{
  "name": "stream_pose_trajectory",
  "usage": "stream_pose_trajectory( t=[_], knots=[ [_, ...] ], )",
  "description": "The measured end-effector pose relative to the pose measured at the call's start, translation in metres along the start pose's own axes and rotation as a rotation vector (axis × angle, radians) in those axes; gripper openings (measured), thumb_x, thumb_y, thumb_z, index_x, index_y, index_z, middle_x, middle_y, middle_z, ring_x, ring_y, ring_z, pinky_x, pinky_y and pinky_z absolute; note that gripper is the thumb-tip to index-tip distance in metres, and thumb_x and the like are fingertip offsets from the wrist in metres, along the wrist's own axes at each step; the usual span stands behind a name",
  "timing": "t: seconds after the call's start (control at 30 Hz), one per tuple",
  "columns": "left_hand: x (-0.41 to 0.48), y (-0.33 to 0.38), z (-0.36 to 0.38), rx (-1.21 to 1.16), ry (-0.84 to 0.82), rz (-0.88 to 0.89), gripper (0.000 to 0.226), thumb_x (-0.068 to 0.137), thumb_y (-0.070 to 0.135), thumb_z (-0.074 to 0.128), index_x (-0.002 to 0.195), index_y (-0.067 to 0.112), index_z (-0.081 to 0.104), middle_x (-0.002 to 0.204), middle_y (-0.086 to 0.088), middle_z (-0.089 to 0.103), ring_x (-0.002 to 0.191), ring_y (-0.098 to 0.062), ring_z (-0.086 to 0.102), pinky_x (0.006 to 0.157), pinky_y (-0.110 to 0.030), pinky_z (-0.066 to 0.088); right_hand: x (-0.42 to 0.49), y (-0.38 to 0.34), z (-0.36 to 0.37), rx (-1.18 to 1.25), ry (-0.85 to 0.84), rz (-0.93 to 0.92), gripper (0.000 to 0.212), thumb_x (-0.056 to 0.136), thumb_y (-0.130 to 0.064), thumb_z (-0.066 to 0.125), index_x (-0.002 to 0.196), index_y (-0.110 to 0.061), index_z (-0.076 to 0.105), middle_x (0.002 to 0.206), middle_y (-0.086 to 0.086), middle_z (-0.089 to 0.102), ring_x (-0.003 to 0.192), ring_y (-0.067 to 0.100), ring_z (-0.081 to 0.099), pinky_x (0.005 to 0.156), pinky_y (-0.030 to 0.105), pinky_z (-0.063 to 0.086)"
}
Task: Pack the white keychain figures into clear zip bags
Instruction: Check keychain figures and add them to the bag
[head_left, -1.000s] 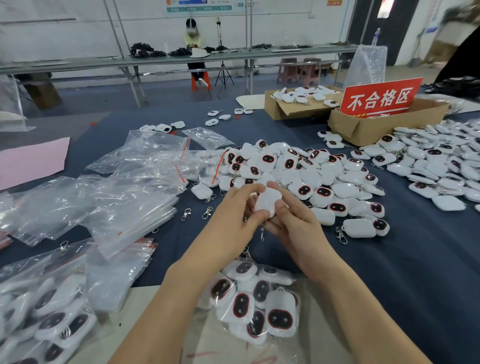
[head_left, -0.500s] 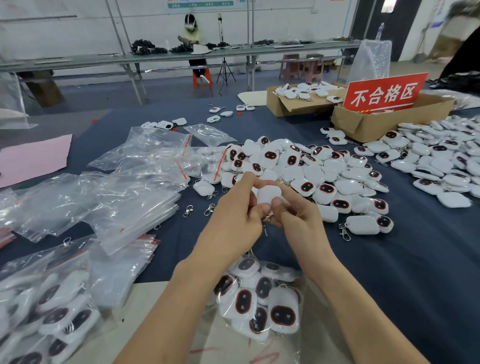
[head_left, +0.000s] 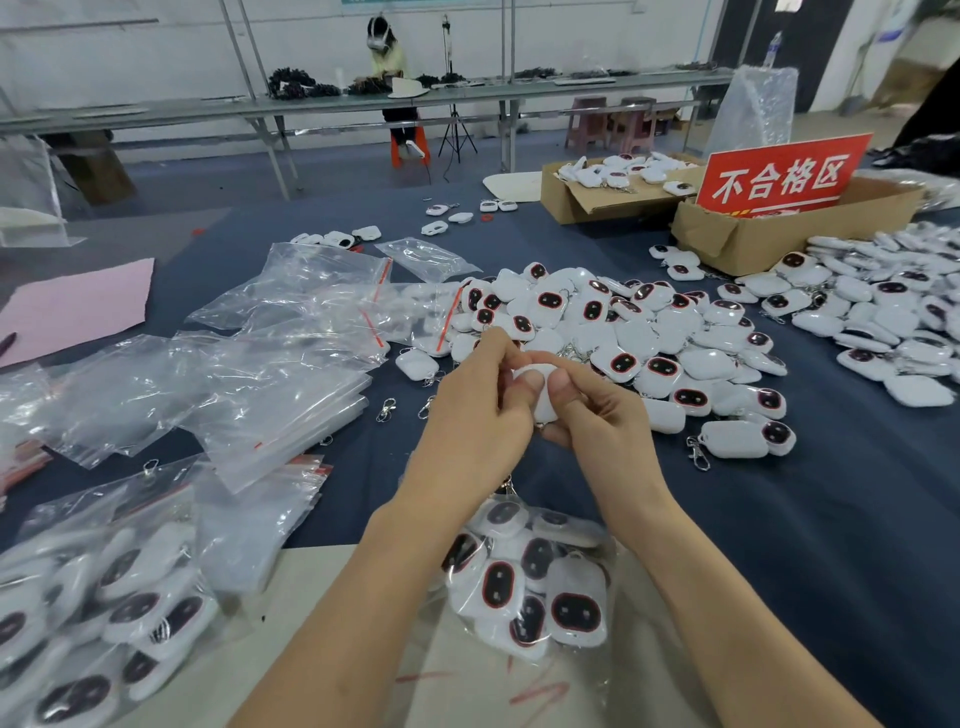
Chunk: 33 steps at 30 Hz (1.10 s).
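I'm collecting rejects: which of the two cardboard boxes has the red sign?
The nearer, right-hand brown cardboard box: the red sign with white characters stands in it. The farther cardboard box shows white keychain figures, no sign.

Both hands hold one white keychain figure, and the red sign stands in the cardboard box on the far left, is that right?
Not quite: the head view shows the red sign standing in the cardboard box on the far right, not the left. The left hand and right hand do hold one white keychain figure.
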<state>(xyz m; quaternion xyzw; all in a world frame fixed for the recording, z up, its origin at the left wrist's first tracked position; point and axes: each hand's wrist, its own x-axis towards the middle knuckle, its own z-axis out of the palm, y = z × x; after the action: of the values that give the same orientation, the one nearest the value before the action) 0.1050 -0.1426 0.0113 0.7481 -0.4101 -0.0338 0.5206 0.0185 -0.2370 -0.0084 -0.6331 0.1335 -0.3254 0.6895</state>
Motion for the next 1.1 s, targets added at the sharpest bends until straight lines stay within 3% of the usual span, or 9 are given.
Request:
stream_pose_trajectory(
  t=[0.1,0.33,0.4,0.5,0.57,0.7,0.83,0.97,1.1],
  knots=[
    [-0.005,0.006,-0.003,-0.129,0.008,-0.020,0.009,0.101,0.032,0.060,0.101,0.039,0.053,0.091,0.011,0.061,0.071,0.003,0.056,0.064,-0.009,0.043,0.002,-0.007,0.003,0.042,-0.002,-0.060,0.028,0.106,-0.016,0.046,0.114,-0.023,0.071,0.111,-0.002,0.075,0.107,0.017,0.071,0.080,0.022,0.058],
    [-0.028,0.006,-0.048,-0.126,0.019,0.088,0.022,0.100,0.028,0.062,0.113,0.045,0.056,0.104,0.023,0.069,0.088,0.000,0.068,0.072,-0.009,0.050,-0.001,-0.014,0.026,0.145,-0.207,-0.091,0.027,0.101,-0.029,0.051,0.116,-0.036,0.072,0.119,-0.003,0.072,0.112,0.018,0.067,0.093,0.028,0.054],
    [-0.033,-0.001,-0.073,-0.029,0.079,0.099,0.025,0.100,0.029,0.062,0.112,0.050,0.055,0.100,0.025,0.071,0.089,0.001,0.070,0.072,-0.010,0.050,0.002,-0.015,0.032,-0.030,-0.231,-0.109,0.028,0.101,-0.030,0.050,0.114,-0.046,0.070,0.116,-0.013,0.072,0.110,0.008,0.067,0.090,0.020,0.051],
    [-0.041,-0.024,-0.110,0.280,0.058,0.042,0.032,0.099,0.020,0.063,0.113,0.049,0.061,0.095,0.019,0.071,0.086,0.000,0.066,0.078,-0.018,0.051,0.012,-0.009,0.033,-0.428,-0.248,0.001,0.025,0.103,-0.029,0.052,0.103,-0.051,0.065,0.100,-0.019,0.072,0.094,-0.001,0.066,0.089,0.028,0.051],
    [-0.052,-0.041,-0.123,0.439,-0.015,-0.015,0.035,0.098,0.009,0.061,0.116,0.038,0.068,0.105,0.013,0.068,0.090,-0.007,0.063,0.083,-0.024,0.049,0.016,-0.006,0.031,-0.668,-0.348,0.111,0.022,0.104,-0.031,0.050,0.114,-0.044,0.064,0.108,-0.012,0.071,0.097,0.004,0.065,0.095,0.031,0.051],
    [-0.076,-0.062,-0.122,0.518,-0.077,-0.002,0.031,0.094,-0.001,0.063,0.113,0.021,0.075,0.112,0.006,0.064,0.100,-0.015,0.063,0.088,-0.012,0.038,0.016,-0.003,0.038,-0.869,-0.501,0.196,0.031,0.103,-0.037,0.049,0.127,-0.027,0.065,0.126,-0.007,0.067,0.112,0.008,0.060,0.100,0.027,0.044],
    [-0.079,-0.063,-0.107,0.417,-0.002,0.054,0.031,0.089,-0.006,0.069,0.104,0.020,0.080,0.114,0.008,0.064,0.105,-0.005,0.061,0.094,-0.004,0.033,0.014,-0.004,0.044,-0.843,-0.511,0.217,0.036,0.099,-0.044,0.052,0.077,-0.018,0.064,0.076,0.004,0.063,0.073,0.012,0.054,0.080,0.041,0.048],
    [-0.084,-0.057,-0.090,-0.018,0.016,-0.099,0.035,0.091,-0.004,0.067,0.103,0.026,0.080,0.116,0.012,0.066,0.102,-0.008,0.068,0.091,-0.019,0.050,0.011,-0.004,0.043,-0.831,-0.555,0.236,0.039,0.097,-0.049,0.056,0.091,-0.015,0.073,0.073,-0.004,0.061,0.070,0.011,0.052,0.070,0.031,0.043],
    [-0.093,-0.055,-0.085,-0.286,-0.016,-0.277,0.026,0.097,0.005,0.064,0.105,0.025,0.078,0.109,0.006,0.070,0.092,-0.020,0.071,0.075,-0.024,0.056,0.013,-0.003,0.040,-0.772,-0.511,0.236,0.037,0.096,-0.046,0.059,0.096,-0.013,0.075,0.095,0.010,0.074,0.081,0.015,0.067,0.088,0.046,0.052]
  ],
)
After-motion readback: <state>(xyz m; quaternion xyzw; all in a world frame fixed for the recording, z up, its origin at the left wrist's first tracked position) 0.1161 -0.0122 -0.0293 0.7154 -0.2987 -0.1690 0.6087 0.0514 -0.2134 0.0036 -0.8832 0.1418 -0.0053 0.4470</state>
